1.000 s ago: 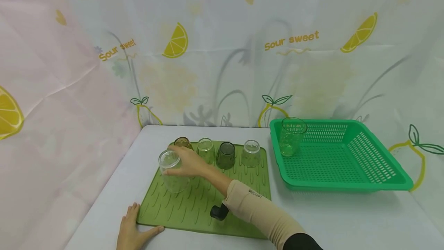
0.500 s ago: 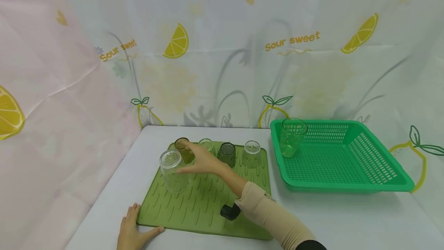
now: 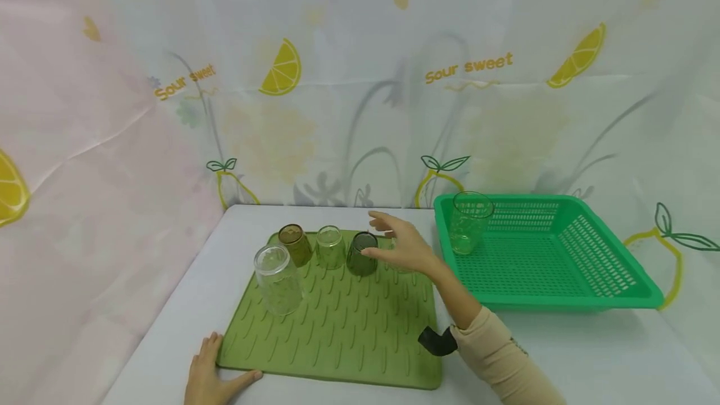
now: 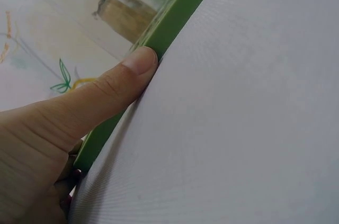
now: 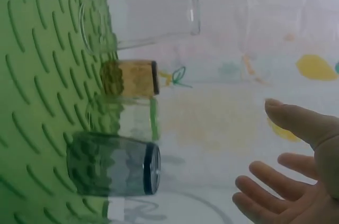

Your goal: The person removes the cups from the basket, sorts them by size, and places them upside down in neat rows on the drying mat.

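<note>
In the head view, a tall clear glass (image 3: 279, 283) stands upside down on the left of the green drying mat (image 3: 360, 336). Behind it is a row of small upturned glasses: an amber glass (image 3: 298, 249), a pale clear glass (image 3: 330, 250) and a dark grey glass (image 3: 362, 258). My right hand (image 3: 409, 247) holds nothing; its thumb and fingers are spread above the row, overlapping the dark glass and mostly hiding another clear glass. At the mat's front left corner rests my left hand (image 3: 210, 375), its thumb (image 4: 114, 83) against the mat's edge.
To the right of the mat sits a green plastic basket (image 3: 540, 300) with a tall, clear tumbler (image 3: 468, 230) inside, near its left wall. A printed lemon curtain (image 3: 360, 111) hangs behind the white table (image 3: 169, 342).
My right hand has come off the tall clear glass, which now stands by itself on the mat, and has moved right over the small glasses. The left hand stays in place.
</note>
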The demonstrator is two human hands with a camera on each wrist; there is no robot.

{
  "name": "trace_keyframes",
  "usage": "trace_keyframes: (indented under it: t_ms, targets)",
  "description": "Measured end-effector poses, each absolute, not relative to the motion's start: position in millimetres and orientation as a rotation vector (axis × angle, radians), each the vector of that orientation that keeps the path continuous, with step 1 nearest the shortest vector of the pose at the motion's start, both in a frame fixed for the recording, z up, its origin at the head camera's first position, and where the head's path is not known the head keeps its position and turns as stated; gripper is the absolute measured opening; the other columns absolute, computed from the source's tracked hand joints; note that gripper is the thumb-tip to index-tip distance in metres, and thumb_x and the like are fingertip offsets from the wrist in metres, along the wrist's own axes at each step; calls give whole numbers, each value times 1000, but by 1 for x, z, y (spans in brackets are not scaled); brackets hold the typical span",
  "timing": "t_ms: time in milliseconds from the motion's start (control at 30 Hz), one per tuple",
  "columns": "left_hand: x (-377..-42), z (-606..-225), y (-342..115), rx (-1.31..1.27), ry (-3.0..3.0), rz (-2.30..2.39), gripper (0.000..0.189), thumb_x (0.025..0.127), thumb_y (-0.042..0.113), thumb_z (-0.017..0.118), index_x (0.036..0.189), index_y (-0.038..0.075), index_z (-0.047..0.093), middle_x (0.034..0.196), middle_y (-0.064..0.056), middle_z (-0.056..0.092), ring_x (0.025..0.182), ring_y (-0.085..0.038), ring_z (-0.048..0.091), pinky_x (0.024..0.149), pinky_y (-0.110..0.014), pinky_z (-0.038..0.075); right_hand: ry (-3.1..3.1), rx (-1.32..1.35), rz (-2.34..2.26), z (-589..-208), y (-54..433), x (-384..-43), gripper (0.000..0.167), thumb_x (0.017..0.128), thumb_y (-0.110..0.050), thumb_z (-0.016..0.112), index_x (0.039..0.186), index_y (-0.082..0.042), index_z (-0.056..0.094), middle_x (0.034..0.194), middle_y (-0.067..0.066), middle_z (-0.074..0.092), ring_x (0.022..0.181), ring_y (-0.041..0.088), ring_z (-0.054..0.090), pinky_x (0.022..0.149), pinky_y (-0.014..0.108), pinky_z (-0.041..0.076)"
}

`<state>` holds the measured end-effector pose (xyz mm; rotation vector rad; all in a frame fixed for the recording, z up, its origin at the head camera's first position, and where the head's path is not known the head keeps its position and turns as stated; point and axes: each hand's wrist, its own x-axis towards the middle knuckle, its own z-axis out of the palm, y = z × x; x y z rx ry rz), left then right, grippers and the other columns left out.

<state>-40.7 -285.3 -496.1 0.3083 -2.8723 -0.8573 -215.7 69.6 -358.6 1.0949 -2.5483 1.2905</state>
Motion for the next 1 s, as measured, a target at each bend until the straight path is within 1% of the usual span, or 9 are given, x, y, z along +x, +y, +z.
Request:
trace_keyframes:
  t_ms: [133,200,333,467,600,700,833,967,1000]
  targets:
    - [-42,-493,-286,323,-2907,-869,109,61,36,85,133,-23,27,137,-44,24,130,-57,18,107,-66,13,-2473,969,1299,-354,101,-215,64,80,-9,74,135,7,44,123,26,58,112,40,56,93,47,48]
    - [-41,-493,-286,313,-2907,-866,109,61,36,85,132,-23,28,136,-45,25,129,-58,19,106,-66,13,-2473,890,1308,-352,116,-217,63,81,-8,74,134,8,44,125,27,56,115,41,53,96,47,46]
    - [-42,-493,-286,321,-2916,-873,109,62,36,84,133,-23,27,136,-45,24,129,-58,18,106,-66,13,-2522,711,1212,-350,147,-224,65,81,-10,73,135,10,42,131,29,50,121,42,47,99,52,42]
    - [-43,-493,-286,332,-2929,-882,110,62,36,84,133,-23,26,137,-45,23,130,-57,17,107,-66,12,-2578,557,1111,-350,177,-237,71,81,-13,73,138,10,37,136,31,43,126,45,39,101,60,35]
    - [-43,-493,-285,320,-2929,-872,109,62,36,84,133,-24,26,137,-46,23,130,-57,18,106,-66,13,-2672,467,1058,-350,203,-248,78,83,-21,72,142,8,30,142,33,34,131,49,29,103,64,28]
    - [-43,-492,-285,319,-2932,-868,109,62,36,84,133,-24,26,136,-46,23,130,-57,17,106,-67,13,-2760,435,1021,-351,219,-255,87,83,-29,71,144,9,24,145,35,27,132,52,24,102,66,26]
    - [-44,-493,-285,320,-2938,-867,110,62,36,84,133,-24,25,137,-45,22,130,-57,17,106,-66,12,-2876,406,1010,-352,232,-264,97,81,-36,72,146,9,15,146,37,19,133,54,19,102,68,25]
    - [-44,-495,-287,317,-2943,-865,110,62,37,84,133,-23,25,137,-45,22,130,-57,17,106,-67,12,-2980,387,1057,-356,240,-271,104,82,-40,71,147,8,6,149,36,11,133,55,15,102,68,24]
    - [-45,-496,-288,321,-2949,-865,111,62,37,84,133,-23,25,137,-45,22,130,-57,17,106,-67,12,-2999,390,1073,-358,241,-272,104,82,-40,71,147,8,5,149,37,11,132,56,17,101,68,26]
